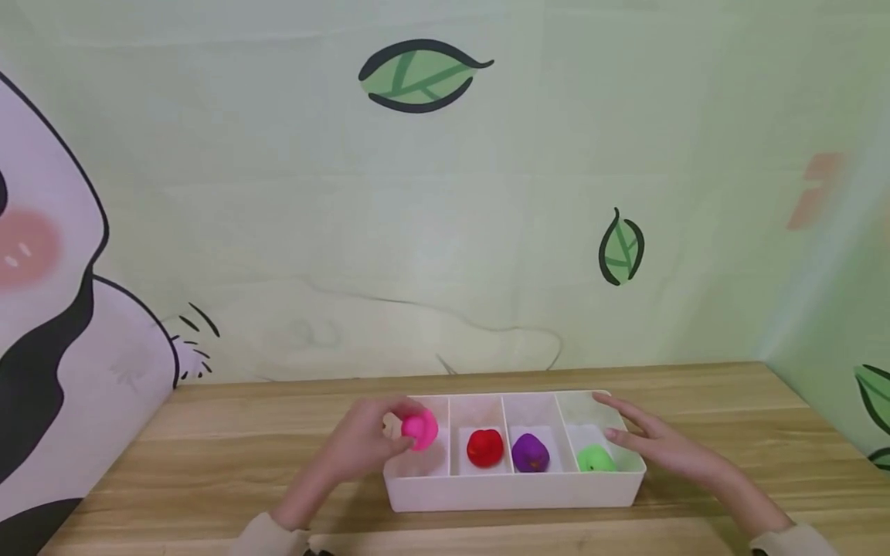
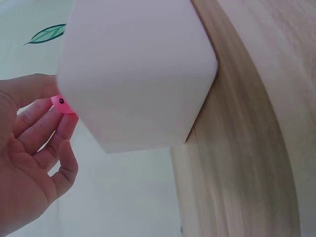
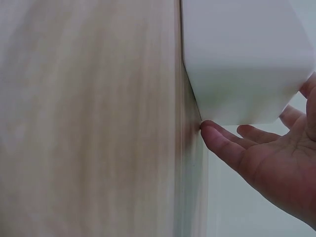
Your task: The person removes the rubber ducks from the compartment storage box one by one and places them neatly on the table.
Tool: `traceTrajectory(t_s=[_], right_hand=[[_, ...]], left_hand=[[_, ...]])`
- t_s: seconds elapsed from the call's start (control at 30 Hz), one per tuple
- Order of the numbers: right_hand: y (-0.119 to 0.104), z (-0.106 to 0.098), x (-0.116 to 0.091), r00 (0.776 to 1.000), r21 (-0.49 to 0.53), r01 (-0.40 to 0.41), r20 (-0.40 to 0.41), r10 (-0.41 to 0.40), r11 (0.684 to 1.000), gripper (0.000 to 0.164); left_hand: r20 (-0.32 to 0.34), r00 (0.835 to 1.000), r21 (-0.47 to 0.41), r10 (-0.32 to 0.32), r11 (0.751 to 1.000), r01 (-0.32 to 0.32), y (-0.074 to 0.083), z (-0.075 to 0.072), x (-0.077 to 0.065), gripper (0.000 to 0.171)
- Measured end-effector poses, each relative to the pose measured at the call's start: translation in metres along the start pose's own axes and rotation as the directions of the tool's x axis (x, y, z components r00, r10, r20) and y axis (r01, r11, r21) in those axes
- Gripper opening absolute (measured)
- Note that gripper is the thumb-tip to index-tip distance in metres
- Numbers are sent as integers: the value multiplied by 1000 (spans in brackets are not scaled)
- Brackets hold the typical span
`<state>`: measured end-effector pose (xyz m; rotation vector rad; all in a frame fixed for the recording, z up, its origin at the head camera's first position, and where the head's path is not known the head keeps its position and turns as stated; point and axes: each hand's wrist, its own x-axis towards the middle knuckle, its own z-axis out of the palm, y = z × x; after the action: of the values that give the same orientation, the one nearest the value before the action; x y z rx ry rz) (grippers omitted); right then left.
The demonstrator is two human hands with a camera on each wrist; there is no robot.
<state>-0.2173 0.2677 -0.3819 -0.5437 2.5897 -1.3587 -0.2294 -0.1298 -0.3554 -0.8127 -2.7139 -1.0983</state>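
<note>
My left hand pinches a pink rubber duck between thumb and fingers, over the leftmost compartment of a white divided box. One dark eye of the pink duck shows in the left wrist view; the box wall hides the rest. Inside the box sit a red duck, a purple duck and, in the rightmost compartment, a light green duck. At the box's right end is my right hand, thumb and index finger over the rim. Its other fingers extend along the end wall.
The box stands on a wood-grain table. Behind the table hangs a pale green backdrop with printed leaves, and a printed panda at the left.
</note>
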Motion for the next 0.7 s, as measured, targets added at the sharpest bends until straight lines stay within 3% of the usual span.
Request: traceTrajectory(t_s=[0.27, 0.7], right_hand=[[-2, 0, 1, 1000, 13, 3, 15, -3, 1000, 56], [-2, 1, -1, 1000, 17, -27, 12, 27, 1000, 59]], left_hand=[[-131, 990, -15, -48, 999, 46, -2, -18, -6, 32], [-212, 966, 27, -149, 987, 158, -32, -58, -26, 37]])
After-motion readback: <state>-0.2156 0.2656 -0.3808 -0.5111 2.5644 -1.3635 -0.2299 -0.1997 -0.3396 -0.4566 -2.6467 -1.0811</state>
